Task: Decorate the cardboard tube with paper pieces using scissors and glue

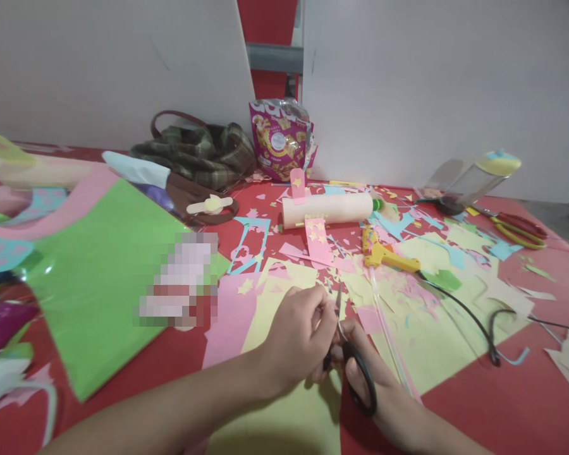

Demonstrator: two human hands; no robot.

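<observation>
My right hand (367,366) is closed through the black handles of a pair of scissors (368,388), whose blades point away from me. Pressed close beside the blades, my left hand (303,328) has its fingers pinched together; whatever is between them is hidden or too small to name. Both hands are above yellow paper (284,404) and pink paper (227,309). Beyond them lies a cream-coloured tube (332,210) with pink strips (317,237) bearing small yellow stars. A yellow hot glue gun (391,258) rests to the right of the tube, with its black cord trailing rightward.
Paper scraps cover much of the red table (464,417). A large green sheet (99,272) lies on the left. At the back are a plaid bag (199,151) and a purple snack bag (279,139). Toward the right are a tilted clear bottle (478,180) and red-and-green-handled scissors (521,230).
</observation>
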